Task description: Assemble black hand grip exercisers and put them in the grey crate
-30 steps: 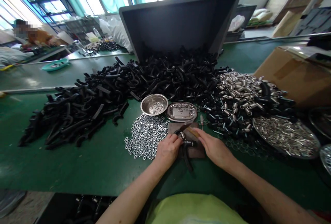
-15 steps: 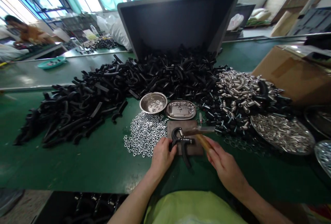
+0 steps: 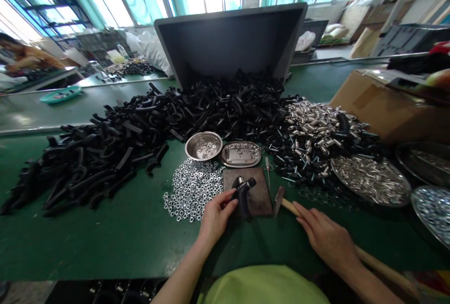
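My left hand [image 3: 217,215] pinches a black curved part [image 3: 243,196] with a small silver piece on it, over the left side of a flat metal plate [image 3: 262,198]. To the right of the plate, my right hand [image 3: 326,236] is closed on the wooden handle of a hammer [image 3: 288,206]. The hammer's head lies low beside the plate's right edge. Left of the plate spreads a heap of small silver rings [image 3: 191,191]. A thin screwdriver [image 3: 267,170] lies by the plate's upper right corner.
Behind the plate stand a round steel bowl [image 3: 204,146] and an oval tray [image 3: 241,154]. Black parts [image 3: 211,107] pile up before a tipped grey bin [image 3: 232,41]. Silver cylinders [image 3: 316,121], a tray of pins [image 3: 371,180] and a cardboard box [image 3: 379,102] are right. A person sits far left.
The hammer has moved from above the black part to the right of the plate, its head now lowered. The black part has been turned in my left hand. The whole view has shifted slightly.
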`<action>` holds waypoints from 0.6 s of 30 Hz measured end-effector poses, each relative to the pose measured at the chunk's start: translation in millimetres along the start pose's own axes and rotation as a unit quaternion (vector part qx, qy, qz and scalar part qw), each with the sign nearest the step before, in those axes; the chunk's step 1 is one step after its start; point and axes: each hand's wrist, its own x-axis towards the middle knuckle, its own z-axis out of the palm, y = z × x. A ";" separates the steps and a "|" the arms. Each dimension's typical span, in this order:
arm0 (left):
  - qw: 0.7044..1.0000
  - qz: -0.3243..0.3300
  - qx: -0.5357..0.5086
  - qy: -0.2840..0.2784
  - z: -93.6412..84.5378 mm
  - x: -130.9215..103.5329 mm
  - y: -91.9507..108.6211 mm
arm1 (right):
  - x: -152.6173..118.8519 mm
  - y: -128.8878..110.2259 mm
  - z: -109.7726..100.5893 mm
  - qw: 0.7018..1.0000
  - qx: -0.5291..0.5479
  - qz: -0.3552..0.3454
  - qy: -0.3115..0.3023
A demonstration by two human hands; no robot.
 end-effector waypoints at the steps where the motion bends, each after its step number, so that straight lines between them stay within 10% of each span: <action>1: 0.995 -0.051 -0.086 -0.013 4.3 -1.0 2.2 | -0.9 5.6 0.0 1.000 -0.006 0.004 -0.004; 5: 0.915 -0.219 -0.337 -0.022 29.0 -12.8 12.5 | 36.2 8.0 -5.3 0.998 0.057 -0.005 -0.012; 8: 0.893 -0.226 -0.388 -0.032 39.2 -26.7 19.0 | 98.4 -4.7 -3.0 0.989 0.147 -0.021 -0.017; 13: 0.964 -0.115 -0.221 -0.093 19.9 -27.3 28.1 | 207.2 -23.5 29.5 0.982 0.169 -0.021 -0.081; 18: 0.992 0.092 0.087 0.014 -6.9 37.5 30.3 | 259.9 -31.3 64.3 0.981 0.151 -0.011 -0.120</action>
